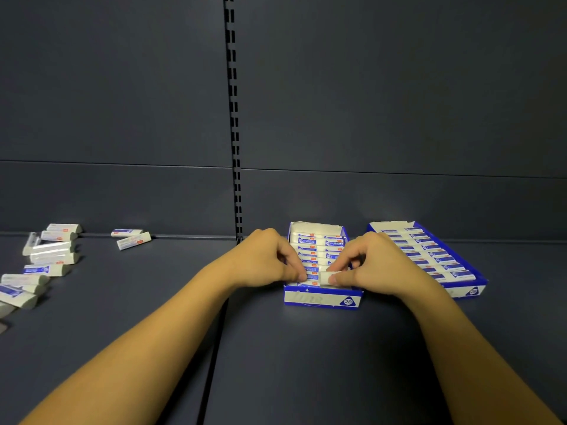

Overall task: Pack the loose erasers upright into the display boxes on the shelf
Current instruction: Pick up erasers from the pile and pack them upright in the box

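Observation:
A blue and white display box [322, 300] marked 2B stands on the dark shelf at centre, packed with several upright erasers. My left hand [270, 259] has its curled fingers on the erasers at the box's front left. My right hand [368, 262] pinches a white eraser [326, 277] at the front row of the box. A second display box [474, 290], full of erasers, stands to the right. Several loose erasers [46, 259] lie flat on the shelf at far left, and two more loose erasers [132, 239] lie near the back wall.
The dark shelf [276, 363] has a seam running down from the slotted upright [234, 118] in the back panel. A small clear item [32, 240] lies among the loose erasers at left.

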The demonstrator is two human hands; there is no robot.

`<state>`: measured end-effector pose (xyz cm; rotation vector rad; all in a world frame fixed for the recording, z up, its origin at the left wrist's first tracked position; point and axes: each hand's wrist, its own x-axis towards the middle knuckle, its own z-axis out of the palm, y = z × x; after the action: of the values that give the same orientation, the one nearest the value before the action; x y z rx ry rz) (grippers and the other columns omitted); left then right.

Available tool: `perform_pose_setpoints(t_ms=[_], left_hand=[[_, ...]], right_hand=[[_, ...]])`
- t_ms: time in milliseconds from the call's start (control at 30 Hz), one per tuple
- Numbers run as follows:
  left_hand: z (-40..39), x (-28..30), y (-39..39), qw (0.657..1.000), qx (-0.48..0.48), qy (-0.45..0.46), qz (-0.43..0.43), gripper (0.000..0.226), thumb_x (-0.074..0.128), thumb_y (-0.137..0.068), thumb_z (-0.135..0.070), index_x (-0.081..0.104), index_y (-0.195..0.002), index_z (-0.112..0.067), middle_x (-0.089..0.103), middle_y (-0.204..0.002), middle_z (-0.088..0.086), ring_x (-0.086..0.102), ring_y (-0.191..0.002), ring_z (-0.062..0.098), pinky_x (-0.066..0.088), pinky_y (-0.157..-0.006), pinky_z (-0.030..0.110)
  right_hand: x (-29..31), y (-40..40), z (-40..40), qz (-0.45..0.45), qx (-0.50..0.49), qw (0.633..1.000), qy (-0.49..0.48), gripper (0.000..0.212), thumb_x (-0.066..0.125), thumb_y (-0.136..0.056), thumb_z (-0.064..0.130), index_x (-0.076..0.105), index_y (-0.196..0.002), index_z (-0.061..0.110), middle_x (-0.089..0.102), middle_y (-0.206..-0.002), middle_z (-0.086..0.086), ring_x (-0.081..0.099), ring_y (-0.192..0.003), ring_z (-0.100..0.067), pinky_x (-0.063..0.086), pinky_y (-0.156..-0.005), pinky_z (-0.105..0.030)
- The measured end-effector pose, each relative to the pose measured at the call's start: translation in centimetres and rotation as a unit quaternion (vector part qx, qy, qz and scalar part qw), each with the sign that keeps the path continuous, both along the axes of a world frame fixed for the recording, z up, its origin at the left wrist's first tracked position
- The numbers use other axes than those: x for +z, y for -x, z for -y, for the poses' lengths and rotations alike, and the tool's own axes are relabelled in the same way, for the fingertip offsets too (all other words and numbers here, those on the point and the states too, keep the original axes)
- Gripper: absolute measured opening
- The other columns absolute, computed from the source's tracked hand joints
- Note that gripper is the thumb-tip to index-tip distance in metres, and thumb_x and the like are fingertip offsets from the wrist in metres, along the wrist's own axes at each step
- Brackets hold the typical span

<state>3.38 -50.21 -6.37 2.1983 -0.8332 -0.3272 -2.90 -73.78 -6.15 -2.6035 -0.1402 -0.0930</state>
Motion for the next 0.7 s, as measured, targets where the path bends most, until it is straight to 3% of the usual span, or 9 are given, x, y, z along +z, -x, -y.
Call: perform_pose_setpoints(t_ms=[133,700], left_hand=[[0.0,-0.2,0.0,1.0,0.005,0.008,-0.005,0.005,0.081,-0.083,-0.026,0.08,-0.088,-0.028,0.073,-0.098,-0.017,0.066,-0.103,0.002,0.061,-0.076,0.026],[0.6,-0.2,0.5,0.999,0.031,-0.01,-0.007,0.005,0.082,-0.082,-0.021,0.081,-0.087,-0.021,0.074,-0.098,-0.013,0.067,-0.101,0.006,0.062,-0.082,0.03]], right_hand=[[0.0,-0.3,-0.1,-0.004,0.009,0.999,0.03,0.012,0.079,-0.084,0.034,0.078,-0.094,0.028,0.062,-0.078,0.026,0.062,-0.08,0.0,0.042,-0.056,-0.011],[1.0,-0.3,-0.4,-0.009,0.036,0.997,0.073,0.017,0.08,-0.081,0.04,0.078,-0.096,0.031,0.063,-0.08,0.027,0.06,-0.088,0.0,0.042,-0.062,-0.012]])
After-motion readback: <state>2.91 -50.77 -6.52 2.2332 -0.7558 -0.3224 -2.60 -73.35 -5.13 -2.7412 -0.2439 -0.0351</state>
